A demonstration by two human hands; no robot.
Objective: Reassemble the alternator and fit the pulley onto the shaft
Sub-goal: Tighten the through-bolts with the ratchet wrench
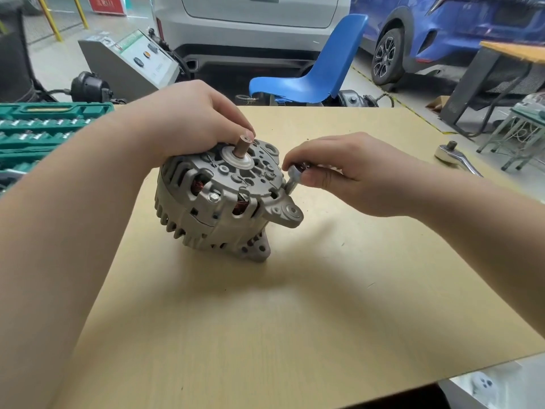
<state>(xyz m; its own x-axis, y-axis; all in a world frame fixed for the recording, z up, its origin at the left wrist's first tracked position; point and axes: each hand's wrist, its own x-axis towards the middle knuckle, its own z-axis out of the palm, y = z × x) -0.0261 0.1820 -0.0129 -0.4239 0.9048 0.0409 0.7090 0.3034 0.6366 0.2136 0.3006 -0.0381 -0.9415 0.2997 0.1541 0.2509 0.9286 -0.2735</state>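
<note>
Surroundings: green socket set lying at table's left edge, ratchet lying far right, blue chair standing behind | Alternator sitting tilted mid-table, bare shaft pointing up | Left hand curling over housing top, gripping it | Right hand pinching a small metal tool at housing's right rim.

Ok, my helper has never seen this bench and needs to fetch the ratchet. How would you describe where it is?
Start at the tan tabletop with the grey alternator in the middle. Look to its far right edge, beyond the right hand. The ratchet lies there alone: a shiny chrome handle with a round head, unlike the matte cast housing.
</note>
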